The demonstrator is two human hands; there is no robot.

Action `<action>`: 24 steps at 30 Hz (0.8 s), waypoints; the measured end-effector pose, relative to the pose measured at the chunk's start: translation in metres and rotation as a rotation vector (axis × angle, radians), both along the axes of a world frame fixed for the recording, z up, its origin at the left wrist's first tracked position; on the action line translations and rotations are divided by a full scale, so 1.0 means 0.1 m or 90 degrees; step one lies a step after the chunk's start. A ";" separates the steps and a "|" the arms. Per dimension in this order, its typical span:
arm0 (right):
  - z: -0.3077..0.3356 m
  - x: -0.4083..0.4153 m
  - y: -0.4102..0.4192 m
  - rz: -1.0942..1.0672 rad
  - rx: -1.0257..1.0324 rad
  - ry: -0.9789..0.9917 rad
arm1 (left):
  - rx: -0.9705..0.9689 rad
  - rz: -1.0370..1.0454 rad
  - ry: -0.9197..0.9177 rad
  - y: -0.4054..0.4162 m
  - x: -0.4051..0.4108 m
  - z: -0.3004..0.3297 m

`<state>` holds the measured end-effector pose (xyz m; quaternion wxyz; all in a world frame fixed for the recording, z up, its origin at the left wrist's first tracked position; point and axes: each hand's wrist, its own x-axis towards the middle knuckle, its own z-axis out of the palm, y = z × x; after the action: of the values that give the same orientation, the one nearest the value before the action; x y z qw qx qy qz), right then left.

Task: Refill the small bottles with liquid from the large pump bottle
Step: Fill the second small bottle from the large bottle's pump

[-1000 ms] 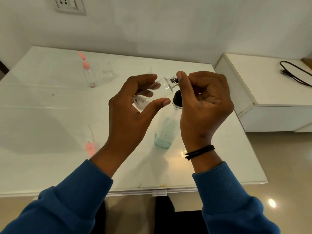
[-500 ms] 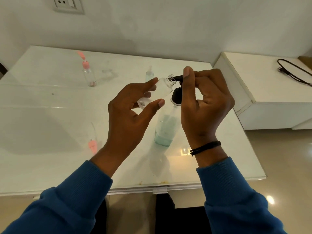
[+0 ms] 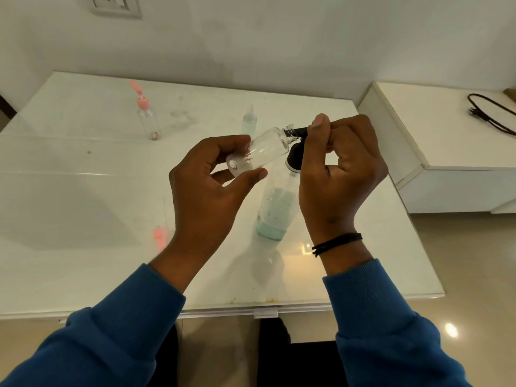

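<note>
My left hand [image 3: 208, 185] holds a small clear bottle [image 3: 262, 150] tilted, its open threaded neck up against the black pump nozzle. My right hand [image 3: 337, 174] is curled over the black pump head of the large pump bottle [image 3: 275, 210], thumb on top of the spout. The large bottle stands on the white table [image 3: 83, 213] and holds pale blue-green liquid in its lower part. Another small bottle with a pink flip cap [image 3: 148, 118] stands at the back left. A small bottle with bluish liquid [image 3: 249, 122] stands behind my hands. A pink cap [image 3: 159, 237] lies near my left wrist.
A low white cabinet [image 3: 446, 152] stands to the right of the table, with a black cable [image 3: 488, 110] on it. A wall socket [image 3: 114, 5] is on the wall at the back. The table's front edge runs just below my forearms.
The small bottle's neck has come up to the pump nozzle. My right thumb has shifted onto the top of the spout. The bluish small bottle behind has come into sight.
</note>
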<state>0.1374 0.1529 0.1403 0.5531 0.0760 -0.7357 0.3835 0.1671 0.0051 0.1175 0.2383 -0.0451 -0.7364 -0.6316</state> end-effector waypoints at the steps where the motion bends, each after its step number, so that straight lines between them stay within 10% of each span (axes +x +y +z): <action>1: -0.01 0.00 0.00 0.002 -0.007 -0.002 | 0.007 -0.002 -0.002 0.00 0.00 0.00; 24: 0.07 -0.04 -0.01 0.031 -0.027 -0.015 | 0.000 -0.023 0.035 -0.02 -0.02 -0.01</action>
<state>0.1330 0.1515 0.1470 0.5365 0.0782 -0.7317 0.4131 0.1655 0.0028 0.1161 0.2470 -0.0752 -0.7286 -0.6345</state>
